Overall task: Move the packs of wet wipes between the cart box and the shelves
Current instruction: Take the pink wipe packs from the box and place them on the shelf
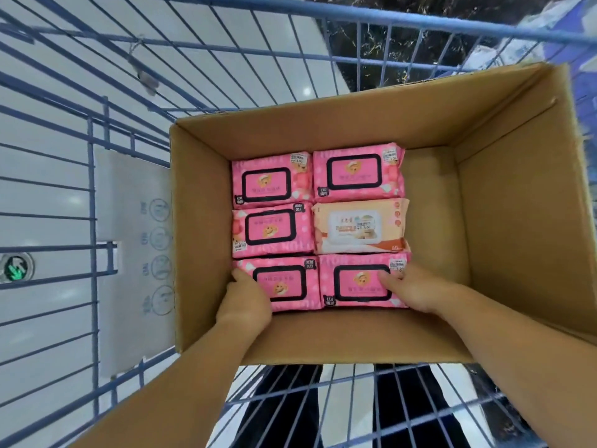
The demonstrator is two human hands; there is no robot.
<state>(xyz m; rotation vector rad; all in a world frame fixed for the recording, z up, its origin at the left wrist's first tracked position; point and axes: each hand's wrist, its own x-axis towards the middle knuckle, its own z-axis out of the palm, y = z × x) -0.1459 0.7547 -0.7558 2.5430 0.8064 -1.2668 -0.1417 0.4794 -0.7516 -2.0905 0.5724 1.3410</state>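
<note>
A cardboard box (504, 202) sits in a blue wire cart (97, 176). Several packs of wet wipes lie flat in it in two columns, most of them pink, one beige pack (358, 226) in the middle right. My left hand (245, 302) lies on the near left pink pack (284, 282), fingers curled over its left end. My right hand (416, 289) lies on the near right pink pack (358, 282), thumb on its top and fingers round its right end. Both packs rest on the box floor.
The right third of the box floor (433, 205) is bare cardboard. The box's near flap (161, 399) hangs down toward me over the cart wires. A white plastic panel (135, 253) with icons stands at the cart's left. Glossy floor tiles show below the wires.
</note>
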